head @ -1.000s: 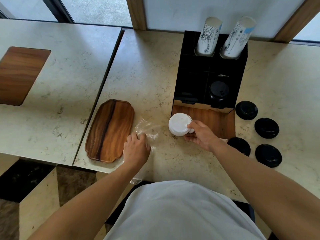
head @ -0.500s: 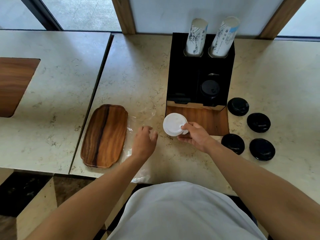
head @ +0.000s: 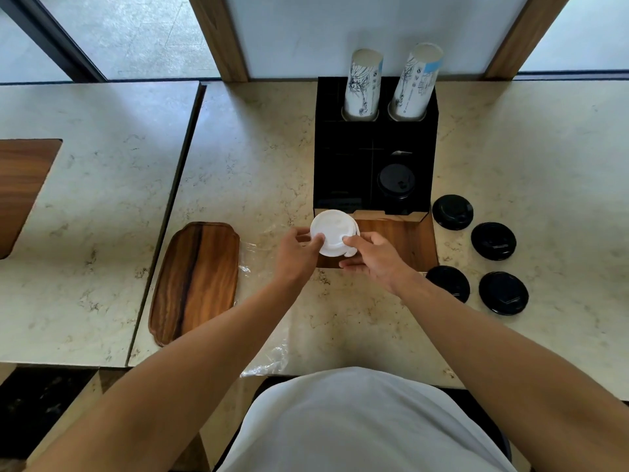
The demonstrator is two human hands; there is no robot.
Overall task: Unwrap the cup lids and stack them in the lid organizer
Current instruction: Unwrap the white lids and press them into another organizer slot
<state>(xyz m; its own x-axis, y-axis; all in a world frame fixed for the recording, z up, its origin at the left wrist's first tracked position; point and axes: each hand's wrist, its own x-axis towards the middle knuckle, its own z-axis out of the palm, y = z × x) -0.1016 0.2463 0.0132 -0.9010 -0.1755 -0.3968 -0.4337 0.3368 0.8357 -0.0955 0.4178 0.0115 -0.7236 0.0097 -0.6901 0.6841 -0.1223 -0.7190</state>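
A stack of white cup lids (head: 332,231) is held between both hands just in front of the black lid organizer (head: 343,158). My left hand (head: 295,255) grips its left edge and my right hand (head: 372,258) grips its right edge. A black lid stack (head: 396,182) sits in the organizer's right front slot. The clear plastic wrap (head: 269,338) lies flat on the counter below my left arm.
Several loose black lids (head: 452,211) lie on the counter right of the organizer. Two paper cup stacks (head: 362,86) stand in its back slots. A wooden tray (head: 197,279) lies at the left. The counter's front edge is near my body.
My left hand let go of the plastic wrap and moved right onto the white lids. Both hands now hold the stack, slightly closer to the organizer.
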